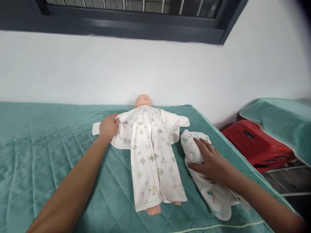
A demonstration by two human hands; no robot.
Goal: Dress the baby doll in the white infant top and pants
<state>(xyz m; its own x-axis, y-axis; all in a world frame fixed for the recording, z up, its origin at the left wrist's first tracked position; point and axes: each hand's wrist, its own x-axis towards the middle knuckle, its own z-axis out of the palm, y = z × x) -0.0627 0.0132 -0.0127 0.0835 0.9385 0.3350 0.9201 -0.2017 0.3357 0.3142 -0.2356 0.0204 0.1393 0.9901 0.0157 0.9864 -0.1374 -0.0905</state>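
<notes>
A baby doll [143, 100] lies on its back, its head near the wall and its feet toward me. White baby trousers [148, 155] with a pale bear print cover its front from neck to ankles, and its toes [154, 210] stick out below. Beneath them a white baby top [170, 121] spreads out, with sleeves to both sides. My left hand [109, 127] is closed over the sleeve on the left. To the right, a folded printed white baby garment [194, 152] lies beside the doll. Resting on it is my right hand [210, 161], fingers apart.
A green quilted cover [68, 155] lies under everything, its piped edge running along the right. Past that edge stands a red plastic item [255, 142], partly under another green cloth [279, 113]. Behind are a white wall [97, 68] and a dark-framed barred window [131, 24].
</notes>
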